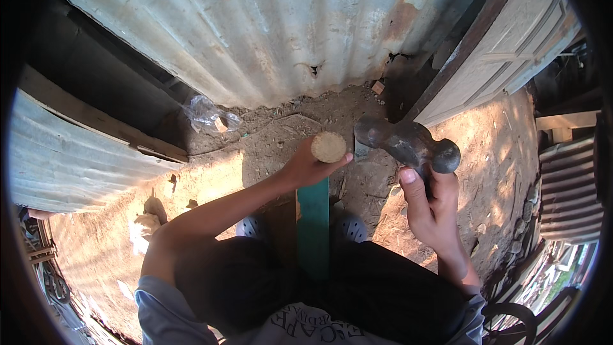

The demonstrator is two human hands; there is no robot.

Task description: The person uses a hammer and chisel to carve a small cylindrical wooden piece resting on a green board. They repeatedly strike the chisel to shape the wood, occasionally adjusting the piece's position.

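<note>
My left hand is closed around a short round piece of wood, whose pale flat end faces up. Most of its length is hidden below the hand. Under that hand, a green board runs back between my legs. To the right, my right hand grips a dark, worn ball-peen hammer. Its head is raised, with the rounded end to the right, and a gap separates it from the wood. The thumb lies along the handle, which is mostly hidden.
A rusty corrugated metal sheet stands ahead. A pale panelled door leans at the right. Clear plastic lies on the dirt ground at the left. My feet wear clogs. More corrugated metal is at far right.
</note>
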